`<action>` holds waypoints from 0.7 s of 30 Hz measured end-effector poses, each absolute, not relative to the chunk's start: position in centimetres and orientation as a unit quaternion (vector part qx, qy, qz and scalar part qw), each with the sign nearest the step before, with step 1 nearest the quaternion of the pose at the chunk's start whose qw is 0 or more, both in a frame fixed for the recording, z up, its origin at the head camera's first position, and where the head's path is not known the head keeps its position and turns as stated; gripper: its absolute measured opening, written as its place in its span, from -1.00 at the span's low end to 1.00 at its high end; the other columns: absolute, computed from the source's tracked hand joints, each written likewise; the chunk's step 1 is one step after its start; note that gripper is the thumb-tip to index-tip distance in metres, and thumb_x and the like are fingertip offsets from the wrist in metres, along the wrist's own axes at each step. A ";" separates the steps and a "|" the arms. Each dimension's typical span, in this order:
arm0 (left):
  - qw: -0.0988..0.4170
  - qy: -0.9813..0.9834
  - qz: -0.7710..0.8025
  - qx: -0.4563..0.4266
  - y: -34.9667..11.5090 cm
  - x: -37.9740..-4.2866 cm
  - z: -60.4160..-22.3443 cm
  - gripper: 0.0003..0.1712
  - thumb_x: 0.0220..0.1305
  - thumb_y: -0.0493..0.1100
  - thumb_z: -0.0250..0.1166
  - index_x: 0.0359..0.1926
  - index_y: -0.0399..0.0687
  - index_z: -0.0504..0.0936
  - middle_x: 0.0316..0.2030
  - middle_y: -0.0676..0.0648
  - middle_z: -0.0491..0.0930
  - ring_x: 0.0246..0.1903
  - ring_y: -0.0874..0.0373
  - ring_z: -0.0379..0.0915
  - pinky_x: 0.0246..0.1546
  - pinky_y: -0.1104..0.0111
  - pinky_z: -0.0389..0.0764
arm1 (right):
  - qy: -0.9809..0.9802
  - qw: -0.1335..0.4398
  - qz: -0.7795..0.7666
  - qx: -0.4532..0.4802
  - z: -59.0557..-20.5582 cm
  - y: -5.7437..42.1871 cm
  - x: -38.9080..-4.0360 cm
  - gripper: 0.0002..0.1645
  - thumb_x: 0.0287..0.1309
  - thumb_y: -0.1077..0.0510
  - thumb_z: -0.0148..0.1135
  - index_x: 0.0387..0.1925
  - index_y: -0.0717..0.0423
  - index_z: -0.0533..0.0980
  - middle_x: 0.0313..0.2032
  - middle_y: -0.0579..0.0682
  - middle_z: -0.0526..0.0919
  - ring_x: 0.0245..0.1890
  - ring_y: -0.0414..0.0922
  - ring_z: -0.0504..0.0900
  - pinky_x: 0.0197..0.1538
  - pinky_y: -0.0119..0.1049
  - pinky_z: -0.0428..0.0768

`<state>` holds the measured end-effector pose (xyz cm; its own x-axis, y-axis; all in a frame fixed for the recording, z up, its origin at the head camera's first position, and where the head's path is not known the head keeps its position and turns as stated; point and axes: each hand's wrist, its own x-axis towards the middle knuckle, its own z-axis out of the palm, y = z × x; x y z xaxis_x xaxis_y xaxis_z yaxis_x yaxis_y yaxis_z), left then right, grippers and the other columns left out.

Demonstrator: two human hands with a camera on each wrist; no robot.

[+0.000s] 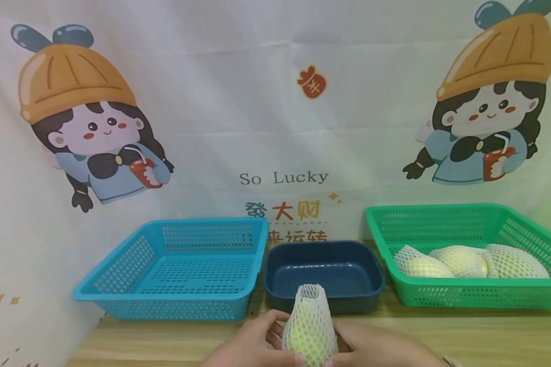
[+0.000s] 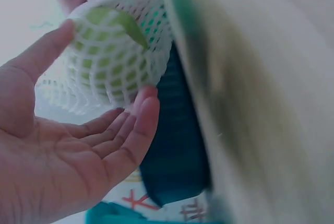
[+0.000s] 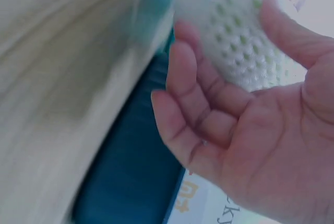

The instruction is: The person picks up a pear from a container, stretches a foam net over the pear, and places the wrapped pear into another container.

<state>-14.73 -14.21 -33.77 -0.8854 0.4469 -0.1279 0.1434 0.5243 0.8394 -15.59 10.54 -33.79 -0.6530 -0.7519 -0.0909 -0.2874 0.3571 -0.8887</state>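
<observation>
A green fruit (image 1: 307, 336) in a white foam net sleeve stands at the bottom centre of the head view, the sleeve's open end up. From the left side my left hand (image 1: 252, 341) holds it, thumb on the near side and fingers around the far side. My right hand (image 1: 376, 344) holds the opposite side in the same way. The left wrist view shows a leaf-like green piece on the fruit (image 2: 107, 57) inside the net, with the left hand's (image 2: 78, 156) thumb and fingertips at the net. In the right wrist view the right hand's (image 3: 261, 130) fingers curve about the sleeve (image 3: 240, 46).
Just behind the fruit is a dark blue basin (image 1: 323, 303). A blue basket (image 1: 165, 306) stands to the left. The green basket (image 1: 477, 295) at right holds several netted fruits (image 1: 464, 261). A printed cloth (image 1: 275, 117) hangs behind the wooden table (image 1: 165, 341).
</observation>
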 end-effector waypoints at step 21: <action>0.200 0.863 0.427 0.183 -14.3 -14.5 -33.5 -0.56 0.08 -0.41 0.27 0.01 -0.14 0.43 -0.44 -0.06 0.37 -0.55 0.15 0.22 -0.48 0.41 0.27 | 0.808 0.254 -0.333 -0.415 -33.4 11.3 -16.0 -0.78 0.25 -0.01 0.07 -0.24 -0.06 0.59 -0.43 -0.39 0.53 -0.44 -0.49 0.44 -0.32 -0.50 0.46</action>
